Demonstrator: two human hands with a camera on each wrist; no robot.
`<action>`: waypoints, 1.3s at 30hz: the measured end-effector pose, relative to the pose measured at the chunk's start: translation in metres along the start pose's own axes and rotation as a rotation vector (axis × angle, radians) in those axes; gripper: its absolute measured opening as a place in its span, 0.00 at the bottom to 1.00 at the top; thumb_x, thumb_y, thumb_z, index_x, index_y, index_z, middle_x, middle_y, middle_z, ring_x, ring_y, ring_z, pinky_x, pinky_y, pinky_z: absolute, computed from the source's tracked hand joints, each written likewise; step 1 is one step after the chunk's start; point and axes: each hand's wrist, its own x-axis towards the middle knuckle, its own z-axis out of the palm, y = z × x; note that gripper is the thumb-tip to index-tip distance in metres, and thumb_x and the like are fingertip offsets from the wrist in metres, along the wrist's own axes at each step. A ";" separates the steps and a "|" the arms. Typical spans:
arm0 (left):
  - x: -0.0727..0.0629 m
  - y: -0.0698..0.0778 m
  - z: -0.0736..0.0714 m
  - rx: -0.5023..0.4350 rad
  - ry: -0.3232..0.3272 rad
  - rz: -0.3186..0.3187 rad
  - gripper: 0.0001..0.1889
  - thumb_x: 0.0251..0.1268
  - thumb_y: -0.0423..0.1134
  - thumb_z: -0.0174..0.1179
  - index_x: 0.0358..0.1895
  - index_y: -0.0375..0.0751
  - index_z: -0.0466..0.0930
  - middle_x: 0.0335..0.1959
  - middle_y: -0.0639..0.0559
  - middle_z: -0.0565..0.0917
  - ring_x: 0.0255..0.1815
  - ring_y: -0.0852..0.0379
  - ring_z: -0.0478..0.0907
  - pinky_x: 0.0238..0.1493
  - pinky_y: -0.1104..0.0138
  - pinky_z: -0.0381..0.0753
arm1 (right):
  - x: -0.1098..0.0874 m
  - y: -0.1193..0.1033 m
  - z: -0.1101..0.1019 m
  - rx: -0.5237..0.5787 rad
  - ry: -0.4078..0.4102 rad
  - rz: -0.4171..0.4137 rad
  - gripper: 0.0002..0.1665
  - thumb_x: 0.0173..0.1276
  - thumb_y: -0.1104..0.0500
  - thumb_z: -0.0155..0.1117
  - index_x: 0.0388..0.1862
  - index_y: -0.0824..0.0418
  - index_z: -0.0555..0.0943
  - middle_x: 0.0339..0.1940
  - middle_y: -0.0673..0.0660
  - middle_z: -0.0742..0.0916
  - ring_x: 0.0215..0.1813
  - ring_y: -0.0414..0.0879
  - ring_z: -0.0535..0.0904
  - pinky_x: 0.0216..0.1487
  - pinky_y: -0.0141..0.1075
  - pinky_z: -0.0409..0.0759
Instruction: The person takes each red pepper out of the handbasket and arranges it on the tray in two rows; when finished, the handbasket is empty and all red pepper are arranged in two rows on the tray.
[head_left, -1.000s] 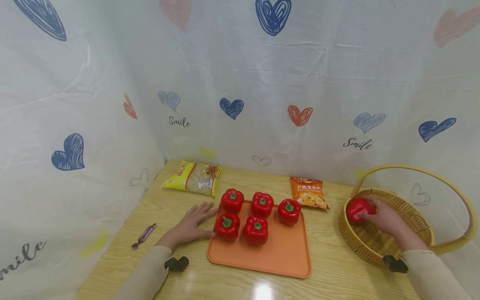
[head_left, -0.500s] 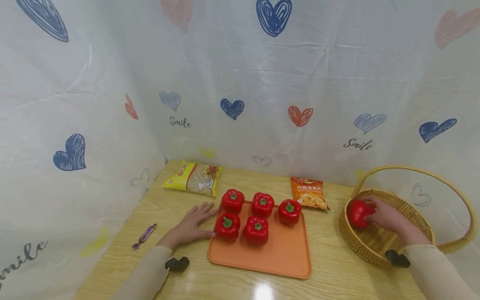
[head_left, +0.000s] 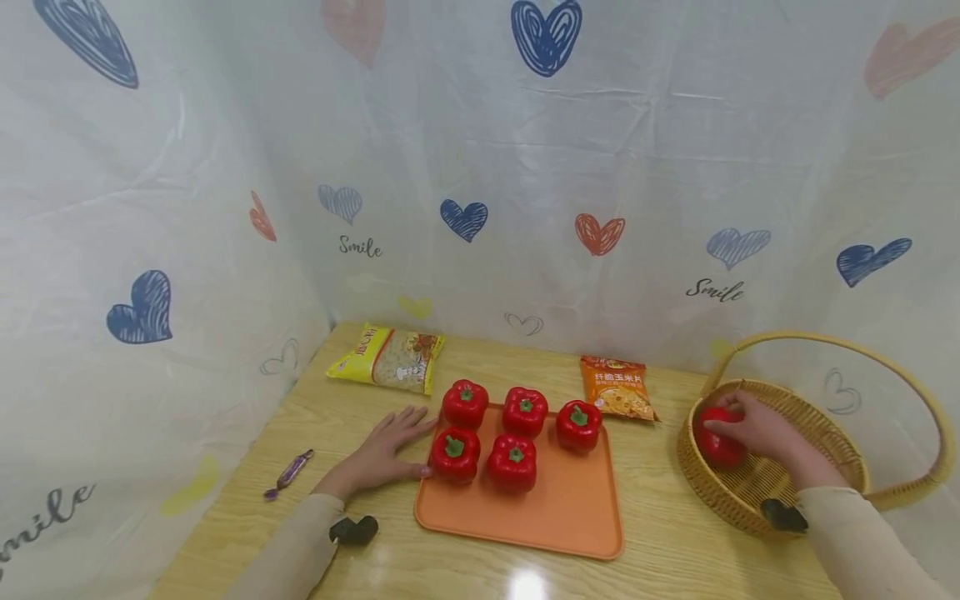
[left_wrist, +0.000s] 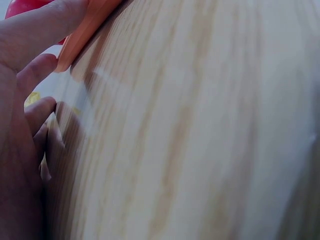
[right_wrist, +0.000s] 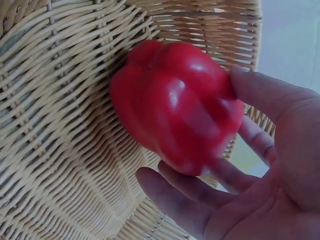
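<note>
My right hand is inside the wicker basket at the right, around a red bell pepper. In the right wrist view the thumb lies against one side of this bell pepper, while curled fingers come round its other side. Its smooth lobed end faces that camera, close to the woven wall. Spread on the table, my left hand has its thumb tip at the left edge of an orange tray. Several red bell peppers with green stems are grouped over the tray's far half.
A yellow food bag lies at the back left and an orange snack packet behind the tray. One purple-wrapped candy is left of my left hand. The basket's tall handle arches over its right side. A heart-print curtain hangs behind.
The red bell pepper in the basket has turned and shifted slightly under my right hand, whose fingers have moved over its top. My left hand has stayed in place.
</note>
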 end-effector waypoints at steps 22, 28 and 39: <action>0.000 0.001 -0.001 -0.003 0.005 -0.001 0.45 0.60 0.64 0.67 0.78 0.49 0.66 0.82 0.43 0.57 0.84 0.39 0.41 0.80 0.43 0.35 | -0.007 0.000 -0.001 -0.073 0.010 -0.011 0.31 0.69 0.49 0.69 0.57 0.72 0.74 0.43 0.71 0.84 0.43 0.64 0.81 0.45 0.60 0.81; 0.000 0.001 0.000 0.005 0.006 -0.001 0.45 0.60 0.64 0.67 0.78 0.50 0.65 0.82 0.44 0.57 0.84 0.40 0.41 0.80 0.43 0.35 | -0.009 -0.002 -0.002 -0.071 0.000 -0.002 0.32 0.69 0.49 0.69 0.59 0.73 0.74 0.43 0.71 0.84 0.43 0.63 0.81 0.44 0.59 0.81; 0.001 -0.002 0.001 0.005 0.002 -0.007 0.45 0.60 0.65 0.67 0.78 0.51 0.65 0.82 0.45 0.56 0.84 0.40 0.40 0.80 0.43 0.35 | -0.009 0.001 0.000 -0.079 0.009 0.012 0.32 0.70 0.48 0.69 0.60 0.72 0.74 0.43 0.71 0.84 0.42 0.62 0.80 0.41 0.54 0.82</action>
